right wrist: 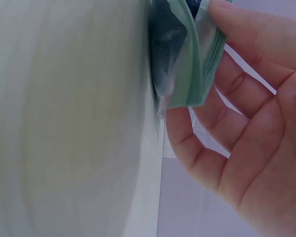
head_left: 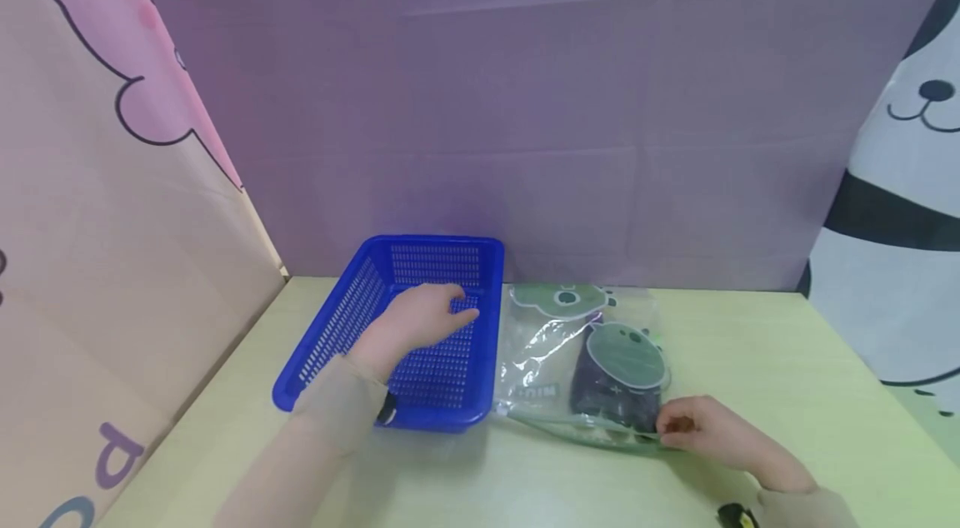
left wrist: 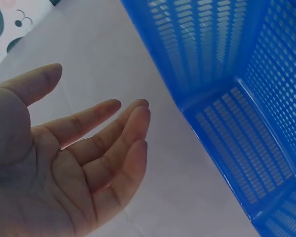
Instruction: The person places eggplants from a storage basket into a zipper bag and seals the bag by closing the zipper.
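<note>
A clear plastic zip bag (head_left: pixel 536 353) with green animal prints lies on the table, its green zip edge (head_left: pixel 573 436) towards me. Something dark (head_left: pixel 607 395), soft-looking and folded, shows inside it on the right. My right hand (head_left: pixel 705 432) pinches the near right corner of the bag between thumb and fingers; in the right wrist view that green corner (right wrist: pixel 197 84) is lifted at the fingertips. My left hand (head_left: pixel 423 316) is over the blue plastic basket (head_left: pixel 438 386), holding nothing. Its fingers (left wrist: pixel 93 143) are loosely bent and spread from the thumb in the left wrist view.
The basket stands left of the bag, its right rim close to the bag's left edge. Behind the pale table (head_left: pixel 772 378) hangs a purple cloth wall (head_left: pixel 525 95). Printed cloth panels border the left and right sides.
</note>
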`<state>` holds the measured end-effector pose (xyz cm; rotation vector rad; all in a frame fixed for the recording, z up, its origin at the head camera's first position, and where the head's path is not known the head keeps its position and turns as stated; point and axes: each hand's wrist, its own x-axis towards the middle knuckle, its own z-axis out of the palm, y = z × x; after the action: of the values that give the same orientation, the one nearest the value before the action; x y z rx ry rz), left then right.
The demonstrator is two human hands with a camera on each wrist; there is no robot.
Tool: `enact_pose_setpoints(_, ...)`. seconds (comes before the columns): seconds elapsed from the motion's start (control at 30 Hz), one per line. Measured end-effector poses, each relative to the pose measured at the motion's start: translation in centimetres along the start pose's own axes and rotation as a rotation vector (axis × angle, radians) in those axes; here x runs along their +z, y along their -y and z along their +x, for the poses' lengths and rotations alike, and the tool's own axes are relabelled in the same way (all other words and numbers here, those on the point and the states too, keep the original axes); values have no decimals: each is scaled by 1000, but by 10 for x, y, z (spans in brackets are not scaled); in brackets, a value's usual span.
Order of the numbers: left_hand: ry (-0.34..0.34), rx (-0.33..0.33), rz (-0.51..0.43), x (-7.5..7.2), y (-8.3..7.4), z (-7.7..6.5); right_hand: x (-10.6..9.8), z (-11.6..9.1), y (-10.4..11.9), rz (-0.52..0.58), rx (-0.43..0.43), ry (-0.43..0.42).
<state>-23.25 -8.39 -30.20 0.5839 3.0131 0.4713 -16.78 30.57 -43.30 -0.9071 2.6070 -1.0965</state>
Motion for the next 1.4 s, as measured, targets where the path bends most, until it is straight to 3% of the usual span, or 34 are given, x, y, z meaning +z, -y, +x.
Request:
enact_pose_setpoints(0.13, 15, -26, -19, -2, 7, 4, -1, 0, -1, 15, 25, 12)
enact_pose_setpoints(0.3, 41, -81, -45, -5, 17, 10, 0, 0, -2, -5, -9, 3)
enact_pose_setpoints(0.53, 186, -225, -83, -4, 40, 16, 2, 0, -3, -34, -43, -17)
enact_pose_setpoints(0.97, 271, -340, 18, -2, 58, 25, 2, -1, -2, -51, -52, -27)
enact_pose_setpoints(1.07, 300, -393, -2, 2, 61, 25, 1, -1, -3, -46, -60, -31)
enact_pose_setpoints(1.27, 257, -551, -179, 15, 67, 21, 3, -1, -4, -35, -92, -32)
enact_pose_setpoints(1.4, 233, -540, -139, 22, 71, 23, 2, -1, -3, -43, -57, -33)
